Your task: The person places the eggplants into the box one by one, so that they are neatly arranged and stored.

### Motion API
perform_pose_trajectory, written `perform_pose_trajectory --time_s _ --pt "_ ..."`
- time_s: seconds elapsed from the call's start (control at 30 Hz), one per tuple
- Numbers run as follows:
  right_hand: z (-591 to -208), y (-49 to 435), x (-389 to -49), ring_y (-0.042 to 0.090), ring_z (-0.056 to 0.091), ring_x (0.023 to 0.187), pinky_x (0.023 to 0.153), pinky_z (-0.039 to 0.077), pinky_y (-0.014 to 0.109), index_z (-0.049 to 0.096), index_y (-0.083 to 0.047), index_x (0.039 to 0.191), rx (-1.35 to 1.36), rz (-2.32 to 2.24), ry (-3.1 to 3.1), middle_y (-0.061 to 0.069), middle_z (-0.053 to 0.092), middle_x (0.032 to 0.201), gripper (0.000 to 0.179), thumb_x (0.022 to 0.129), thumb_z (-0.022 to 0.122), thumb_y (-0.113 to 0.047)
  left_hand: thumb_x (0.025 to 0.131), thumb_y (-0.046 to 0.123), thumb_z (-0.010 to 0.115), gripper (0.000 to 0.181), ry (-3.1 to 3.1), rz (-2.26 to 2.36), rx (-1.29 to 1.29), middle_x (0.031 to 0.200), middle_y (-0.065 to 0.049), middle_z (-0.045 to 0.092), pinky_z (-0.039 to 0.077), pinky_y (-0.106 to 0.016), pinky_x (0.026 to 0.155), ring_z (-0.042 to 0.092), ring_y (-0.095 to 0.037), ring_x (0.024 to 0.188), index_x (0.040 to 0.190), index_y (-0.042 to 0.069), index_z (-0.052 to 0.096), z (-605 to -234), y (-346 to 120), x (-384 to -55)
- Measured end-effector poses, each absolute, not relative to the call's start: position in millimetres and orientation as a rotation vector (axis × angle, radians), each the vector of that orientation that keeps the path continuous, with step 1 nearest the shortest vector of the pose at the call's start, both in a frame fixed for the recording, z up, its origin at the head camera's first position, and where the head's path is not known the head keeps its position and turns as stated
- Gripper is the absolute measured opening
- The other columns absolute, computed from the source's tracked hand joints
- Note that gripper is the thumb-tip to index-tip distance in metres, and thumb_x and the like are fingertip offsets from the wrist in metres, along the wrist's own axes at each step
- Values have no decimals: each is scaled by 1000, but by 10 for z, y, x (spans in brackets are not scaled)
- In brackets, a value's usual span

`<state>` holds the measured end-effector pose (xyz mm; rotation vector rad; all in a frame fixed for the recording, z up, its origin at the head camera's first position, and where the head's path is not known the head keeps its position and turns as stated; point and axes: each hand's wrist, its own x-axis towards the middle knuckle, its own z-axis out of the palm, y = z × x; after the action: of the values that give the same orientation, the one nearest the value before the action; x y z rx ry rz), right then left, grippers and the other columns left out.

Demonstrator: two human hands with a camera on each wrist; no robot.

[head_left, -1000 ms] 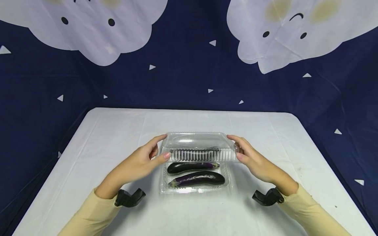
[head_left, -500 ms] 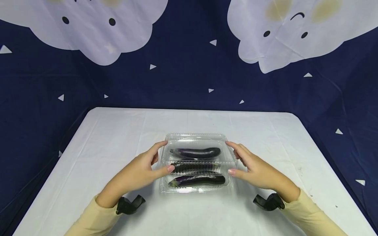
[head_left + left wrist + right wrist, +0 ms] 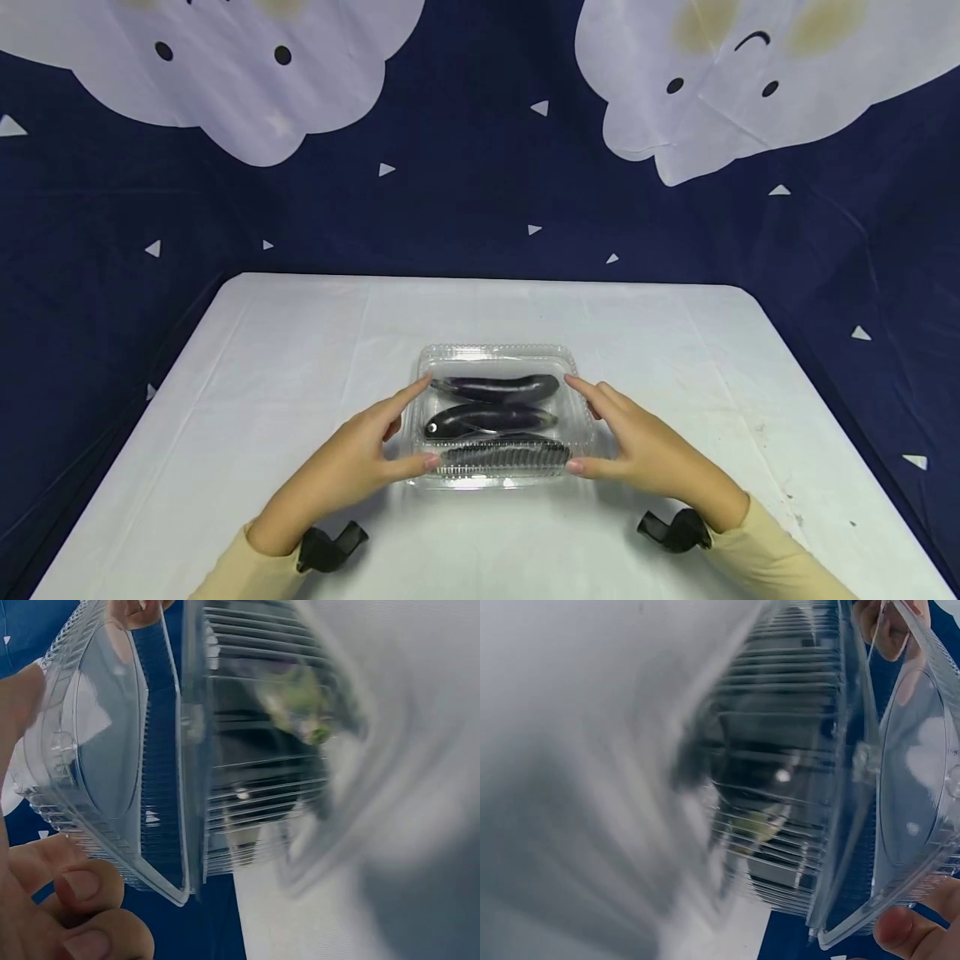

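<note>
A clear plastic clamshell container [image 3: 495, 486] lies on the table with three dark eggplants [image 3: 491, 418] side by side inside. Its hinged lid [image 3: 105, 742] is tilted low over the base; in both wrist views a wedge-shaped gap shows between lid and base. My left hand [image 3: 360, 454] holds the lid's left side, thumb near the front edge and index finger farther back. On the right side, my right hand [image 3: 637, 437] holds it the same way. Curled fingers [image 3: 90, 885] show beside the lid in the left wrist view. Green eggplant ends show blurrily through the ribbed wall [image 3: 780, 750].
A white cloth covers the table [image 3: 480, 550]. Behind it hangs a dark blue curtain [image 3: 480, 208] with white clouds and small triangles. A black wrist mount [image 3: 330, 546] sits on the left sleeve, and a matching mount [image 3: 675, 529] on the right.
The lid has swung down and toward me, from steeply raised to low over the base. Both hands have come down and nearer with it. The eggplants have stayed in place.
</note>
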<state>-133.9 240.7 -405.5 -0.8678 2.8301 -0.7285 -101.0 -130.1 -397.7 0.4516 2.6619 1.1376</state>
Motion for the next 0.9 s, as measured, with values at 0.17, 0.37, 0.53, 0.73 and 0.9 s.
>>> perform_pose_trajectory --time_s 0.17,0.37,0.53,0.73,0.9 --pt "-4142 2396 -1315 6 51 91 77 49 31 24 -28 158 -864 -680 2863 -10 51 108 103 76 75 -64 81 57 75 96 2674 1126 440 160 -5 35 45 -48 105 53 -34 132 158 33 23 -4065 -1306 -977" --pt "-4221 2405 -1273 5 39 74 66 41 22 23 -32 158 -856 -704 2874 -12 45 98 105 75 77 -63 79 54 78 98 2692 1102 420 159 -5 37 45 -49 105 55 -31 130 157 42 20 -4144 -1304 -939" --pt "-4299 2422 -1248 3 38 72 67 42 23 20 -33 159 -846 -763 2874 -12 46 100 104 76 76 -62 80 53 78 98 2689 1115 403 150 -7 48 50 -44 99 60 -28 122 156 46 16 -4194 -1313 -905" --pt "-4395 2467 -1200 7 59 94 85 52 35 17 -35 159 -776 -883 2807 -8 55 122 101 81 77 -51 82 46 78 98 2641 1238 417 74 0 41 38 -24 57 36 -7 64 157 43 15 -4323 -1346 -863" --pt "-4429 2547 -1174 5 49 68 62 48 24 12 -29 161 -768 -1172 2555 0 54 99 95 89 75 -30 88 40 74 92 2540 1396 409 75 3 44 41 -23 55 36 -4 60 158 43 13 -4426 -1378 -800"
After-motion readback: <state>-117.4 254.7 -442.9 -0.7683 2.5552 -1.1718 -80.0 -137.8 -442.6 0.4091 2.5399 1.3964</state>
